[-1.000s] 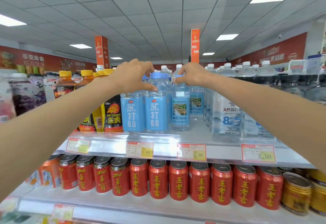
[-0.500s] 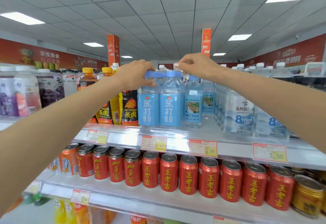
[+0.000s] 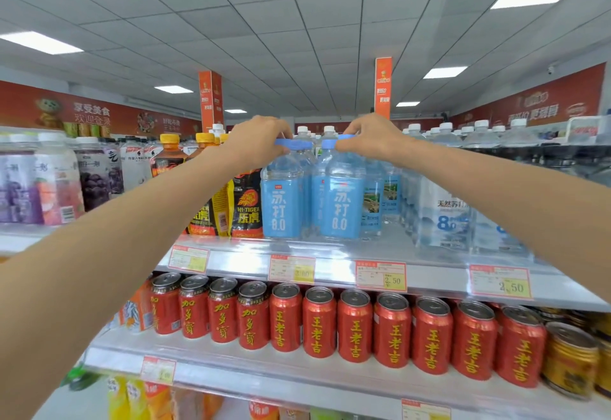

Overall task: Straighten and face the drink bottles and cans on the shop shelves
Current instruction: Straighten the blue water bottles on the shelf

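Two blue-labelled soda water bottles stand side by side at the front of the top shelf [image 3: 330, 251]. My left hand [image 3: 256, 141] grips the blue cap of the left bottle [image 3: 281, 201]. My right hand [image 3: 370, 136] pinches the blue cap of the right bottle [image 3: 342, 201]. Both labels face me, and a narrow gap shows between the two bottles. More blue bottles stand behind them, mostly hidden.
Orange-capped Hi-Tiger bottles [image 3: 246, 208] stand just left, clear water bottles [image 3: 443, 211] to the right, purple juice bottles [image 3: 96, 174] far left. Red cans [image 3: 319, 327] line the shelf below, with gold cans [image 3: 570, 360] at its right end. Price tags [image 3: 380, 275] run along the shelf edge.
My right hand has moved from the bottle behind onto the right blue bottle's cap. The two front bottles now stand slightly apart. The view has tilted up and shifted.
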The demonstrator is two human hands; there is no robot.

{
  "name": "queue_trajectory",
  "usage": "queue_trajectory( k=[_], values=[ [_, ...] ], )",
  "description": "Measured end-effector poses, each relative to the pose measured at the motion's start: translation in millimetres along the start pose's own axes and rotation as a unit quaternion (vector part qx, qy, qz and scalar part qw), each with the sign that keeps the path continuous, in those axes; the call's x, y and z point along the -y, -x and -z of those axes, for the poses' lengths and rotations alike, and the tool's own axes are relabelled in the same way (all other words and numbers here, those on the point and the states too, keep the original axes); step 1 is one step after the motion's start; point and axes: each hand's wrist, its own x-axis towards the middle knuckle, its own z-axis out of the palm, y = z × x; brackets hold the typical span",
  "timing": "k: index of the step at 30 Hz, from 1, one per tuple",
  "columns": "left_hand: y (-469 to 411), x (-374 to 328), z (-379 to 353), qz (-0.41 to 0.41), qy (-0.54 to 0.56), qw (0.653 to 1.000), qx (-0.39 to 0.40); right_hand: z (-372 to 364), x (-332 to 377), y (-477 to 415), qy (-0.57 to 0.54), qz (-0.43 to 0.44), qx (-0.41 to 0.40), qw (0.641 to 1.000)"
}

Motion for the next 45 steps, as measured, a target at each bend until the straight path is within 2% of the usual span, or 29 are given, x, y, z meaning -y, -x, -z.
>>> queue_trajectory(
  k=[8, 17, 20, 22, 24, 27, 28, 29, 31, 33, 34, 36, 38, 41, 45],
  values=[
    [-4, 7, 7, -0.022, -0.025, 0.999, 0.029, 6, -4, 9, -0.003, 0.015, -0.013, 1.000],
    [-3, 8, 20, -0.050, -0.077, 0.989, 0.112, -15, 17, -5, -0.006, 0.034, -0.012, 0.999],
    [2, 12, 25, -0.042, -0.041, 0.987, 0.150, -25, 20, -9, 0.014, 0.027, 0.001, 1.000],
    [10, 19, 23, -0.033, 0.009, 0.992, 0.124, -31, 18, -12, 0.013, 0.030, -0.006, 0.999],
    [20, 27, 19, -0.024, 0.039, 0.997, 0.064, -30, 16, -13, 0.009, 0.034, 0.000, 0.999],
    [34, 32, 8, -0.040, 0.016, 0.999, 0.016, -11, 15, -15, -0.015, 0.032, 0.072, 0.997],
    [37, 32, 5, -0.050, 0.003, 0.999, 0.002, -2, 13, -17, -0.016, 0.036, 0.069, 0.997],
    [39, 29, 3, -0.062, -0.004, 0.998, -0.013, 9, 10, -20, 0.002, 0.047, 0.046, 0.998],
    [40, 21, 0, -0.094, -0.013, 0.995, -0.045, 30, -1, -28, 0.124, 0.068, 0.002, 0.990],
    [39, 8, -4, -0.131, -0.029, 0.989, -0.063, 41, -13, -31, 0.243, 0.059, 0.064, 0.966],
    [38, -1, -5, -0.145, -0.039, 0.986, -0.065, 41, -19, -32, 0.262, 0.041, 0.113, 0.958],
    [37, -17, -11, -0.159, -0.069, 0.983, -0.056, 36, -30, -33, 0.250, 0.001, 0.183, 0.951],
    [36, -30, -21, -0.163, -0.096, 0.981, -0.040, 27, -37, -34, 0.214, -0.013, 0.201, 0.956],
    [34, -38, -37, -0.150, -0.110, 0.982, -0.024, 22, -39, -38, 0.191, -0.002, 0.179, 0.965],
    [36, -41, -49, -0.140, -0.104, 0.983, -0.058, 18, -38, -39, 0.139, -0.016, 0.125, 0.982]
  ],
)
